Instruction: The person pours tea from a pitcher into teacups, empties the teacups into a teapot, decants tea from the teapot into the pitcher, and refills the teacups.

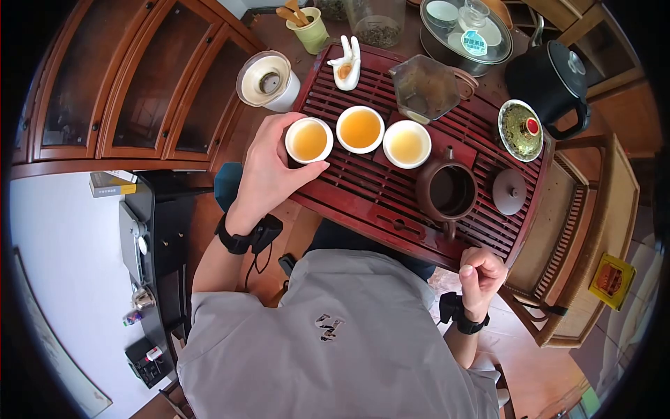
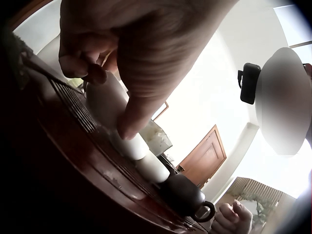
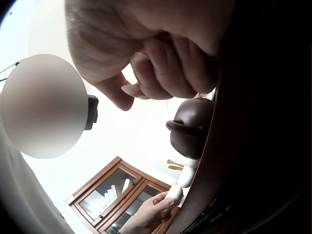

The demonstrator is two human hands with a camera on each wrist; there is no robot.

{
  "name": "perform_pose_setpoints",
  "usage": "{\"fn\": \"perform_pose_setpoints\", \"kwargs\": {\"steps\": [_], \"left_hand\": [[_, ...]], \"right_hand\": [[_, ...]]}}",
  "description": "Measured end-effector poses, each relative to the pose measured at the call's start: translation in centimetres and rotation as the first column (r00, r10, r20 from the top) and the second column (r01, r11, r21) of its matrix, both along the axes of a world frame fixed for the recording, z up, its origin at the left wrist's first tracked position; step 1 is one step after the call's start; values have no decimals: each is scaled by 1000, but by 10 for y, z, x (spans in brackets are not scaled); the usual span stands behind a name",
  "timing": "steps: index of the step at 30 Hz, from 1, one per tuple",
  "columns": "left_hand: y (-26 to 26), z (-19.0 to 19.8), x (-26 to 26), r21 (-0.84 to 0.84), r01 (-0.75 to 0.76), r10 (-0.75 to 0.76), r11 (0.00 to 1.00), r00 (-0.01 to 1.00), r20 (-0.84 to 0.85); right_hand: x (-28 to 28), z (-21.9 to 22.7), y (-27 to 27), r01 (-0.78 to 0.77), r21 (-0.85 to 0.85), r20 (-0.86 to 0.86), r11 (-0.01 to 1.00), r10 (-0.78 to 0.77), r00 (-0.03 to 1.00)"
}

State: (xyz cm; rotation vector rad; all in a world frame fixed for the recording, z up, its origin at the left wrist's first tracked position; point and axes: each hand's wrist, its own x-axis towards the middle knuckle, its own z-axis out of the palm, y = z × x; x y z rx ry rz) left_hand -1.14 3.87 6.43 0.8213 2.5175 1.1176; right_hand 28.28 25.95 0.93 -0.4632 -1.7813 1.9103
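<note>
My left hand [image 1: 269,167] holds a white teacup [image 1: 309,140] of amber tea between thumb and fingers, at the left end of a slatted red tea tray [image 1: 363,222]. Two more filled cups stand beside it: a middle one [image 1: 360,129] and a paler one [image 1: 407,144]. My right hand [image 1: 481,276], fingers curled and holding nothing, rests at the tray's front right edge. Nearest to it is a dark brown clay teapot [image 1: 427,192] without its lid. The round lid [image 1: 509,192] lies to the pot's right. In the left wrist view the gripped cup [image 2: 107,100] is partly hidden by fingers.
A white hand-shaped figurine [image 1: 346,66], a glass pitcher [image 1: 426,91] and a lidded gaiwan [image 1: 520,130] stand on the tray. Around it are a strainer on a white holder [image 1: 272,84], a black kettle [image 1: 551,80] and a steel pot [image 1: 467,35]. A wicker chair [image 1: 569,237] is at right.
</note>
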Motion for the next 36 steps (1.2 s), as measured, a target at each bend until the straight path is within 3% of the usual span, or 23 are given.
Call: {"fn": "perform_pose_setpoints", "kwargs": {"steps": [2,4,8,11,13,15,17,19,21,23,25,26,28,32,36], "left_hand": [[-2,0,2,-24,-15,15,1000,1000,20],[-1,-3,5,208,57,-67,977,997,41],[8,16,15,185,107,-132,977,983,129],[23,18,25,267,190,-233,945,962,140],[38,26,35,340,145,-236,929,941,244],[47,23,35,336,224,-321,915,908,270],[59,24,39,240,343,-385,908,908,163],[72,26,46,239,340,-392,909,892,222],[82,25,49,229,450,-472,863,880,50],[89,31,55,152,450,-462,880,885,54],[95,26,55,125,509,-495,852,860,-126],[98,30,57,123,514,-500,849,856,-129],[103,43,61,-74,546,-541,835,786,-298],[109,46,65,-170,551,-574,817,752,-324],[114,47,68,-262,601,-644,756,607,-466]], "right_hand": [[0,0,0,-10,-7,-1,1000,10,1000],[0,-1,0,-7,-14,-2,1000,7,1000],[-1,3,1,-25,-1,29,1000,25,999],[-5,10,2,-35,39,38,999,34,999],[-7,10,3,-51,67,35,996,49,998],[-8,12,3,-66,86,45,994,62,997],[-8,9,4,-81,101,46,992,76,996],[-8,10,5,-81,112,44,990,77,996],[-8,10,4,-75,108,42,991,70,997],[-8,9,4,-65,102,38,993,61,997],[-7,8,4,-80,92,51,993,76,996],[-8,8,4,-77,93,56,993,73,996],[-8,4,4,-77,107,55,991,71,996],[-8,3,3,-68,90,55,994,63,996],[-10,3,1,-47,68,43,997,44,998]]}}
